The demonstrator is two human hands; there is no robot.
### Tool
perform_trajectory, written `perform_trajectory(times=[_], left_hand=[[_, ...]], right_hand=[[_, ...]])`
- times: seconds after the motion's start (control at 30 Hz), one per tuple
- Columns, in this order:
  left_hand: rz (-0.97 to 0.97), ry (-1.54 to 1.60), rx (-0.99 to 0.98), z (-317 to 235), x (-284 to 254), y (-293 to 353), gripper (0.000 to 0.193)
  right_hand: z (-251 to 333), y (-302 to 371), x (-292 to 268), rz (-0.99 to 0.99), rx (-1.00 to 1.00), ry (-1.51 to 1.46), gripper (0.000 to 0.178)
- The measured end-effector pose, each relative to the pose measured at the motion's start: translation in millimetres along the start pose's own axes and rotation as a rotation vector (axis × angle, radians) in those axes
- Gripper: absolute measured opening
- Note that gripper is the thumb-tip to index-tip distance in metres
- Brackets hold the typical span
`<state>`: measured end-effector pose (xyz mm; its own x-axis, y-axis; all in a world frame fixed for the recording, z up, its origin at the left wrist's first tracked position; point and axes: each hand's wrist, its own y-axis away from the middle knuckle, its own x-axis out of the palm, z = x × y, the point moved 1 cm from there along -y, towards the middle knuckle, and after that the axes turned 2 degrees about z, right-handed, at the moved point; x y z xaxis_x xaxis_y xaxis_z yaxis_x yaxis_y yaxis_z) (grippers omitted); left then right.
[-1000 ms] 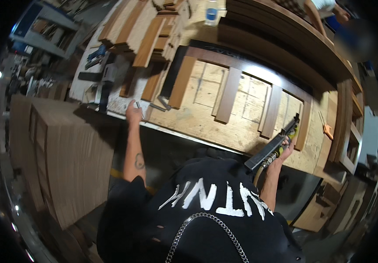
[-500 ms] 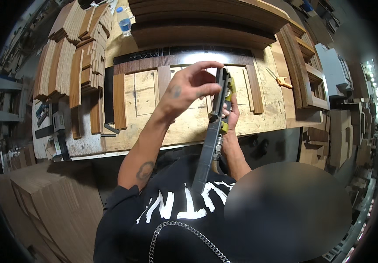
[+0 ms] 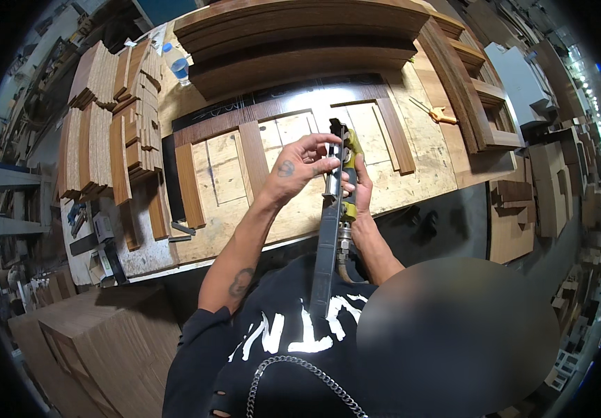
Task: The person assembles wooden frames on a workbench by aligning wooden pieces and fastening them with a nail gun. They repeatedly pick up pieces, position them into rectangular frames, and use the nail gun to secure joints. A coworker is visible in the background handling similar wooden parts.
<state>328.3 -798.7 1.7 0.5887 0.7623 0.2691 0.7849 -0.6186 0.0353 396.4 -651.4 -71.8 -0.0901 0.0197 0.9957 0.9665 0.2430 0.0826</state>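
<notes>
A pneumatic nail gun (image 3: 351, 174) with a yellow-green and black body is held upright above the bench edge in front of my chest. My right hand (image 3: 363, 188) wraps round its grip. The long dark magazine (image 3: 325, 251) extends down toward my shirt, and an air hose (image 3: 344, 270) joins a metal fitting beside it. My left hand (image 3: 299, 166) is closed in a pinch at the upper part of the magazine, where a shiny metal stretch shows. Whether a small strip sits between those fingertips cannot be made out.
A brown wooden frame (image 3: 250, 150) lies on the worn workbench (image 3: 279, 226). Long dark boards (image 3: 300, 42) are stacked behind it, shorter boards (image 3: 91, 150) at left. A water bottle (image 3: 176, 66) and an orange-handled tool (image 3: 443, 117) are near the stacks. A wooden cabinet (image 3: 105, 341) stands at lower left.
My left hand has moved down, and its fingers have closed from a wide spread to a pinch at the magazine. The nail gun stands more upright. The view has turned slightly.
</notes>
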Motion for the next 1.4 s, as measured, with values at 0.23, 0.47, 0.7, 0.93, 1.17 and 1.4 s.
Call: perform_trajectory(times=[0.23,0.47,0.7,0.93,1.17,1.4], left_hand=[[-0.294,-0.008,0.010,-11.8,-2.7,39.2,0.063],[-0.228,-0.498,0.421,-31.1,44.4,144.8,0.088],[-0.154,-0.726,0.642,-32.7,70.4,136.8,0.082],[-0.246,-0.831,0.663,-28.0,72.7,140.8,0.077],[-0.384,-0.989,0.611,-14.1,78.5,102.3,0.070],[-0.363,-0.768,0.409,2.2,90.2,33.5,0.085]], right_hand=[[-3.2,3.7,-1.6,0.058,0.018,-0.117,0.052],[12.8,5.5,-28.5,0.049,-0.114,-0.077,0.052],[20.5,5.2,-43.8,0.089,-0.092,-0.027,0.057],[18.4,8.4,-34.8,-0.010,-0.177,-0.036,0.062],[23.1,12.1,-25.6,-0.084,-0.267,0.148,0.083],[22.9,24.7,-9.9,-0.011,-0.124,0.014,0.057]])
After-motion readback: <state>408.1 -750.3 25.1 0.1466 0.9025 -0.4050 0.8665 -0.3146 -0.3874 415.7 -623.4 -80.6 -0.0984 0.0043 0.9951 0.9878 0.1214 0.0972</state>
